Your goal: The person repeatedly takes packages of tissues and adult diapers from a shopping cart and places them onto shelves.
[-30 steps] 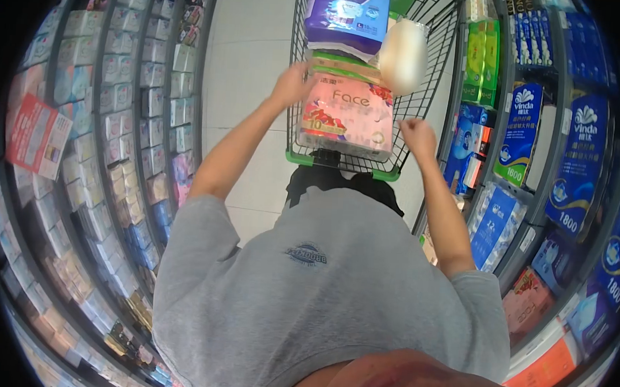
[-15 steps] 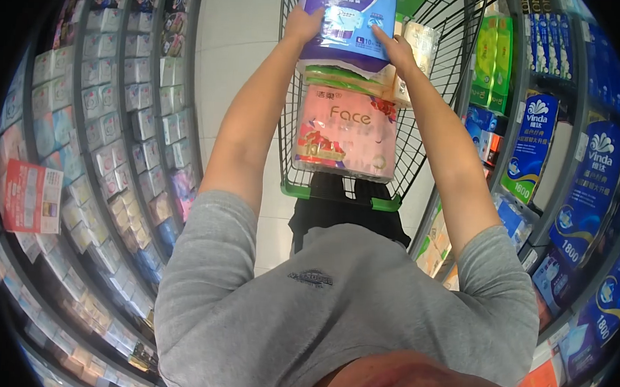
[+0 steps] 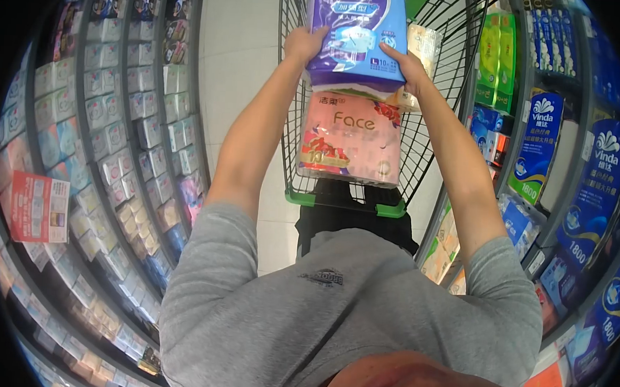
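Note:
A purple and blue pack of adult diapers (image 3: 357, 38) is held between both hands over the shopping cart (image 3: 424, 161). My left hand (image 3: 306, 45) grips its left side, and my right hand (image 3: 406, 69) grips the lower right side with the thumb on its front. Closer to me in the cart lies a pink pack of tissue marked "Face" (image 3: 351, 136). Part of a pale, cream-coloured pack (image 3: 424, 49) shows beyond my right hand. What lies directly beneath the diaper pack is mostly hidden.
Shelves of small tissue packs (image 3: 104, 112) line the left side, with a red and white sign (image 3: 39, 207) jutting out. Blue Vinda packs (image 3: 600, 184) and green packs (image 3: 497, 60) fill the right-hand shelves. Pale floor tiles (image 3: 240, 64) run beside the cart.
The diaper pack has come slightly toward me, held in both hands, and more of its front shows. It now covers most of the green-edged pack beneath. The whole view has shifted a little.

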### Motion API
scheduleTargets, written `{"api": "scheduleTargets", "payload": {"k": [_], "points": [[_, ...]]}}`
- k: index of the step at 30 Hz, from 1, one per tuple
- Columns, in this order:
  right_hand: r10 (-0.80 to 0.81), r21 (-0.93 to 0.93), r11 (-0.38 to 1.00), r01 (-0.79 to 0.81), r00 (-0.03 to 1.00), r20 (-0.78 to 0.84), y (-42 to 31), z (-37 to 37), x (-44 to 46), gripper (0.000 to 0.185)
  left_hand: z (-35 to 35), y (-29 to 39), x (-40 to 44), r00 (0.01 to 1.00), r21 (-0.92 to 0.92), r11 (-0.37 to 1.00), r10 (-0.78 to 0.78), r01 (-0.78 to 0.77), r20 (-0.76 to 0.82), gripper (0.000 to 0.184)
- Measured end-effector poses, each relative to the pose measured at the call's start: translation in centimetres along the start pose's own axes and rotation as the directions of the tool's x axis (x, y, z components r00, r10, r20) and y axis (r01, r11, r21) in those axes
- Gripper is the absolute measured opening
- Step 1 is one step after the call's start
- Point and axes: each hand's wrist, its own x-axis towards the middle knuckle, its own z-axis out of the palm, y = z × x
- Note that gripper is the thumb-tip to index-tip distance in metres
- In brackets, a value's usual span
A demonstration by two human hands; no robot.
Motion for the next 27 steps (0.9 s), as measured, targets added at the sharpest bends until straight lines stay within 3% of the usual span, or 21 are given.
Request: {"api": "scheduleTargets", "payload": {"k": [2,5,6,7,9,10,13,15,17,18,19,20,21,22,23,25,27], "points": [[0.030,0.052,0.998,-0.029,0.999,-0.033,-0.2,0.3,-2.9,0.057,0.1,-0.9,-3.0,0.995,-0.041,0.995,0.088,-0.091,-0.051,0.049],[-0.050,0.124,0.991,0.053,0.998,-0.029,0.0,0.6,-6.7,0.053,0.6,-2.0,-6.1,0.947,-0.147,0.954,0.224,-0.261,-0.229,0.054],[-0.041,0.068,0.996,0.049,0.992,-0.118,-1.7,1.9,-9.6,0.052,-0.1,-0.8,-7.7,0.985,-0.376,0.915,0.097,-0.144,-0.142,0.064],[-0.122,0.096,0.986,0.134,0.984,-0.129,-1.5,2.0,-10.6,0.050,-0.7,0.3,-8.8,0.982,-0.377,0.911,0.124,-0.169,-0.141,0.064],[-0.284,0.033,0.955,0.295,0.941,-0.182,-1.8,1.9,-13.1,0.049,-1.9,2.8,-11.4,0.983,-0.761,0.636,0.181,-0.128,-0.014,0.062],[-0.361,0.020,0.928,0.372,0.911,-0.199,-2.2,1.8,-14.5,0.049,-2.8,4.4,-12.7,0.979,-0.797,0.589,0.205,-0.133,-0.012,0.062],[-0.582,-0.212,0.813,0.543,0.767,-0.269,-4.1,1.5,-20.8,0.052,-5.3,8.4,-17.6,0.920,-0.854,0.463,0.388,-0.237,-0.045,0.061],[-0.687,-0.297,0.726,0.620,0.666,-0.289,-5.7,2.5,-27.4,0.068,-6.8,9.9,-21.2,0.847,-0.844,0.417,0.525,-0.337,-0.080,0.068],[-0.782,-0.165,0.616,0.771,0.571,-0.250,-4.2,0.5,-30.9,0.084,-7.2,11.1,-24.5,0.771,-0.836,0.363,0.627,-0.412,-0.108,0.091],[-0.798,-0.075,0.589,0.805,0.564,-0.215,-4.5,0.2,-33.4,0.095,-7.0,11.9,-25.1,0.701,-0.813,0.392,0.713,-0.432,-0.029,0.093],[-0.797,-0.081,0.580,0.810,0.545,-0.260,-4.0,-0.3,-34.9,0.095,-6.9,12.4,-25.6,0.616,-0.788,0.418,0.785,-0.452,0.063,0.094],[-0.783,-0.242,0.623,0.744,0.590,-0.199,-3.5,-1.3,-36.4,0.097,-6.8,13.1,-25.9,0.640,-0.625,0.610,0.736,-0.487,0.220,0.091],[-0.751,-0.404,0.643,0.650,0.639,-0.168,-2.8,-2.7,-38.2,0.099,-5.4,13.3,-24.6,0.579,-0.506,0.651,0.750,-0.565,0.318,0.088],[-0.676,-0.379,0.722,0.579,0.705,-0.212,-2.1,-3.5,-39.6,0.101,-4.2,14.5,-25.7,0.544,-0.551,0.662,0.743,-0.508,0.390,0.086],[-0.652,-0.293,0.758,0.582,0.689,-0.318,-0.7,-4.4,-40.6,0.100,-2.9,15.8,-27.6,0.495,-0.586,0.671,0.737,-0.454,0.461,0.085],[-0.635,-0.316,0.771,0.552,0.637,-0.436,1.2,-5.5,-44.6,0.098,0.2,16.4,-30.0,0.471,-0.586,0.660,0.749,-0.471,0.465,0.086],[-0.616,-0.250,0.772,0.585,0.589,-0.523,4.4,-7.2,-48.1,0.098,3.3,17.3,-32.7,0.374,-0.562,0.659,0.750,-0.501,0.546,0.091]]}}
